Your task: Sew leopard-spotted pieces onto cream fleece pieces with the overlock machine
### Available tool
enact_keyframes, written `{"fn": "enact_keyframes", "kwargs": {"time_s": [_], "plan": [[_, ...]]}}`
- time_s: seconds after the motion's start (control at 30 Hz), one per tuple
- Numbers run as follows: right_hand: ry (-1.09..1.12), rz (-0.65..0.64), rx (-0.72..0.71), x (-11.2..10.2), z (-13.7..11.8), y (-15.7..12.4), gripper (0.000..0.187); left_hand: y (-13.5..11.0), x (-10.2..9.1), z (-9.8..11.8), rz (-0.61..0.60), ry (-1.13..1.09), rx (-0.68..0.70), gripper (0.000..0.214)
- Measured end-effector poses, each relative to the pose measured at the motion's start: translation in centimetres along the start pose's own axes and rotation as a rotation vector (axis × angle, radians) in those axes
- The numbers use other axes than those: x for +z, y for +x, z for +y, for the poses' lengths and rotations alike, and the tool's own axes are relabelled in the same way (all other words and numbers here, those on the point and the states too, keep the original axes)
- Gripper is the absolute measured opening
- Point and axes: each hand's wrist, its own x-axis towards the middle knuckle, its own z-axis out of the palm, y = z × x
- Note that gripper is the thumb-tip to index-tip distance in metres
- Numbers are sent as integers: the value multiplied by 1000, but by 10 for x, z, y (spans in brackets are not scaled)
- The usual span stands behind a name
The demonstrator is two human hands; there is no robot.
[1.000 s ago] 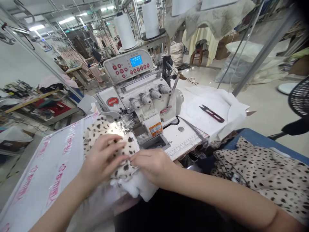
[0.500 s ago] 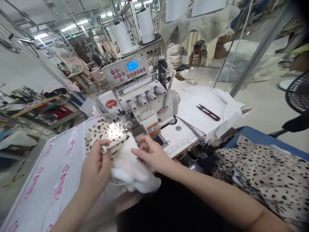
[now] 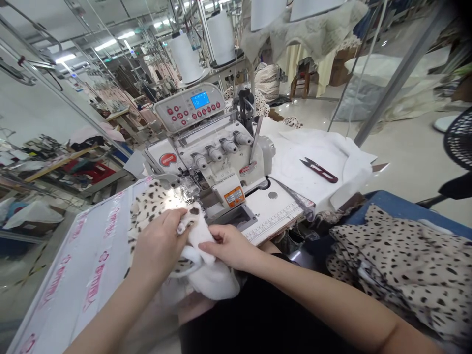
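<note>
The left hand point(image 3: 159, 244) pinches leopard-print fabric point(image 3: 155, 211), lying toward eleven o'clock at the overlock machine point(image 3: 217, 157); the right hand point(image 3: 229, 247) lays flat, close-set fingers point(image 3: 212, 247) on white lining point(image 3: 201, 236).

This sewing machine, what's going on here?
A person is working at an overlock machine with both hands. The left hand grips spotted fabric near the presser foot, while the right hand presses on white padding attached to it. Snips lie on white cloth to the machine's right, and a pile of spotted fabric sits nearby.
</note>
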Motion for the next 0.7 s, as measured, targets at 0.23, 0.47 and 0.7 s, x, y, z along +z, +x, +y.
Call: {"fn": "enact_keyframes", "kwargs": {"time_s": [0.23, 0.47, 0.7], "plan": [[-135, 32, -37, -4, -5, -2, 20, -5, -12, 4, 108, 132, 276, 25], [13, 60, -78, 5, 2, -8, 22, -25, -17, 37, 139, 61, 226, 21], [-489, 201, -499, -6, -7, -11, 39, -34, -9, 34, 138, -80, 254, 21]]}}
